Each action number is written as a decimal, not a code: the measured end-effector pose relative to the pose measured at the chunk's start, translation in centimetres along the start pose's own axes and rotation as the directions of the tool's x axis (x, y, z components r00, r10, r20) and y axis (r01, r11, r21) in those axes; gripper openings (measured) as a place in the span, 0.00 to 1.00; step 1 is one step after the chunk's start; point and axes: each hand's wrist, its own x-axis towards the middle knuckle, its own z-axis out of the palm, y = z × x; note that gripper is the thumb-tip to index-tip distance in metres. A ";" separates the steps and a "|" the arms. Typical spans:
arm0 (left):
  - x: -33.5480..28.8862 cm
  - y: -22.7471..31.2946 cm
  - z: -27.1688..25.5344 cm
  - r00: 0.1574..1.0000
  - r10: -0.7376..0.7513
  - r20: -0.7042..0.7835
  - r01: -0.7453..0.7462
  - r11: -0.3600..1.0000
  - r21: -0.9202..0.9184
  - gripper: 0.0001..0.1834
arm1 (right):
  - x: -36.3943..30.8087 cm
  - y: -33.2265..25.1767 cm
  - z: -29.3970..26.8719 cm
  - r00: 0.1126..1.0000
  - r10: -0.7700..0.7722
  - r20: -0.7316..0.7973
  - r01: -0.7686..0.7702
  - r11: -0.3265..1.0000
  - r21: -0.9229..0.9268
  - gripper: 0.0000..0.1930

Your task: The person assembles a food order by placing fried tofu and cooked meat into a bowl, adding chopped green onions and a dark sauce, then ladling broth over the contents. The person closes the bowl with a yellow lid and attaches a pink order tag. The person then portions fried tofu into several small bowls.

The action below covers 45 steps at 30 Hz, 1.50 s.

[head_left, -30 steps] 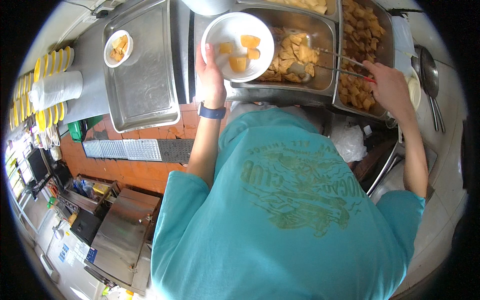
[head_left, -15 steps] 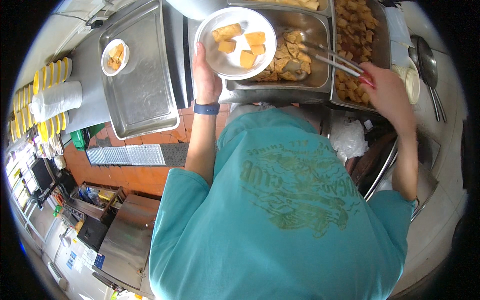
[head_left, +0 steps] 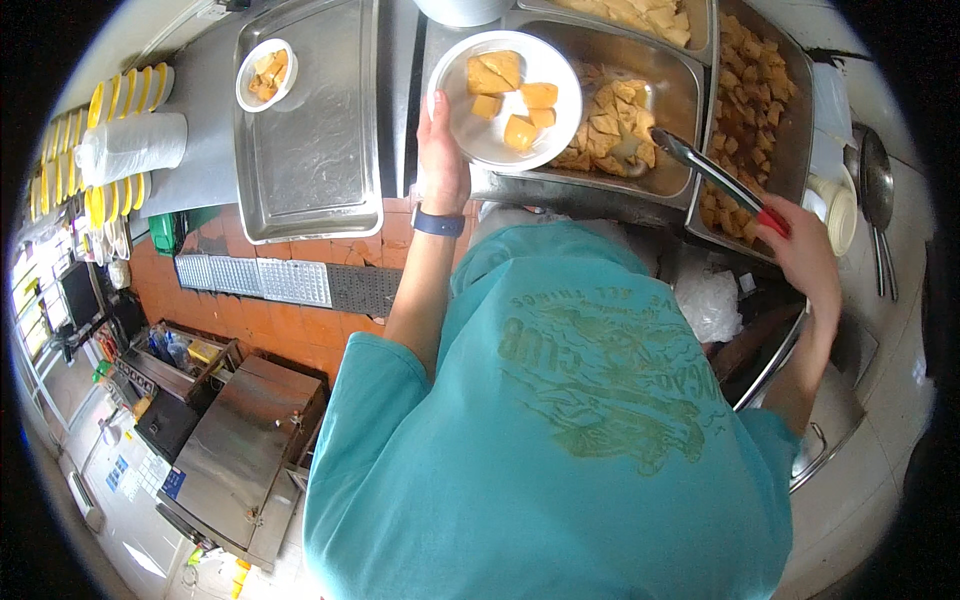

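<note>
My left hand point(head_left: 443, 165) grips a white bowl point(head_left: 470, 145) by its left rim, thumb over the edge. Several golden-brown tofu-like pieces point(head_left: 495, 72) lie in the bowl. My right hand point(head_left: 803, 248) is closed on red-handled metal tongs point(head_left: 715, 172). The tips of the tongs reach over a steel pan point(head_left: 685, 90) of folded, yellowish-brown pieces point(head_left: 608, 125), beside the bowl. Nothing can be made out between the tips. Under the tongs' handle stands a deeper pan of cubed brown pieces point(head_left: 755, 75) in sauce.
To the left is a large steel tray point(head_left: 310, 190) with a small white bowl point(head_left: 267, 75) of food pieces on it. Stacked yellow-and-white containers point(head_left: 120, 95) stand farther left. Pale stacked bowls point(head_left: 832, 215) and long-handled ladles point(head_left: 876, 190) are at the right.
The whole view has shifted, so the counter sits farther right. The tongs have turned, their tips now nearer together over the pan. My left hand still holds the bowl.
</note>
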 end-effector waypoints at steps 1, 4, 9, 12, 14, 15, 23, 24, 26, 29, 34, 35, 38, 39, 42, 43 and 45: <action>0.2 -0.2 0.0 1.000 0.003 -0.014 -0.002 1.000 0.015 0.28 | -0.9 -0.3 -1.0 0.997 0.073 0.038 -0.076 0.993 0.085 0.23; 0.4 -0.7 0.3 1.000 -0.007 -0.008 0.007 1.000 0.026 0.29 | -2.8 -1.5 -2.1 0.996 0.022 0.090 -0.049 0.950 0.308 0.25; 0.7 -1.4 0.9 0.995 -0.096 -0.009 0.096 0.995 -0.004 0.31 | -2.0 -1.5 -1.0 0.996 -0.091 -0.006 0.085 0.903 0.421 0.28; 1.2 -1.1 0.9 0.990 -0.138 0.042 0.141 0.986 -0.085 0.33 | 2.0 -0.7 -0.2 0.988 -0.024 -0.154 0.068 0.955 0.288 0.31; 1.3 -1.0 0.9 0.990 -0.130 0.061 0.136 0.985 -0.106 0.32 | 5.8 -0.7 0.7 0.970 0.000 -0.242 0.052 0.977 0.209 0.32; 1.4 -1.0 0.9 0.989 -0.133 0.059 0.139 0.984 -0.112 0.31 | 8.0 -0.7 1.2 0.956 0.014 -0.294 0.036 0.986 0.162 0.33; 0.8 -1.4 0.7 0.993 -0.121 0.001 0.120 0.989 -0.082 0.33 | 25.9 -2.3 1.6 0.987 0.161 -0.022 -0.162 0.986 -0.026 0.25; 0.4 -1.4 0.6 0.992 -0.126 0.008 0.127 0.988 -0.085 0.34 | 27.0 -2.4 1.8 0.978 0.210 0.001 -0.210 0.977 -0.039 0.24; -0.1 -1.3 0.3 0.991 -0.134 0.011 0.134 0.982 -0.129 0.34 | 28.6 -2.8 2.1 0.981 0.196 0.000 -0.196 0.981 0.006 0.22; -0.7 -1.3 0.2 0.990 -0.142 0.005 0.141 0.978 -0.152 0.32 | 28.5 -2.6 3.0 0.988 0.144 -0.046 -0.144 0.990 0.004 0.20; -0.7 -1.3 0.6 0.987 -0.164 -0.007 0.161 0.979 -0.124 0.31 | 27.2 -1.5 3.3 0.987 0.123 -0.107 -0.104 0.980 0.170 0.19; -0.6 -1.2 0.7 0.987 -0.161 0.003 0.160 0.979 -0.122 0.31 | 27.3 -1.4 3.3 0.989 0.136 -0.057 -0.126 0.981 0.145 0.18; 0.0 -1.0 1.6 0.986 -0.159 0.043 0.163 0.982 -0.097 0.31 | 27.7 -1.3 3.4 0.991 0.134 -0.027 -0.125 0.967 0.223 0.15; 0.2 -1.0 1.9 0.986 -0.155 0.061 0.160 0.983 -0.084 0.31 | 27.8 -1.4 3.5 0.989 0.144 -0.030 -0.131 0.955 0.266 0.15; 0.7 -0.9 2.9 0.985 -0.160 0.061 0.164 0.984 -0.076 0.30 | 26.5 -1.6 3.6 0.994 0.108 0.001 -0.098 0.900 0.425 0.13; 0.8 -0.9 3.3 0.985 -0.166 0.053 0.170 0.982 -0.079 0.30 | 25.5 -1.7 3.4 0.997 0.071 0.006 -0.066 0.877 0.477 0.13; 1.2 -1.1 4.0 0.987 -0.155 0.039 0.158 0.985 -0.070 0.29 | 22.8 -2.0 2.5 0.999 0.022 0.050 -0.046 0.813 0.580 0.14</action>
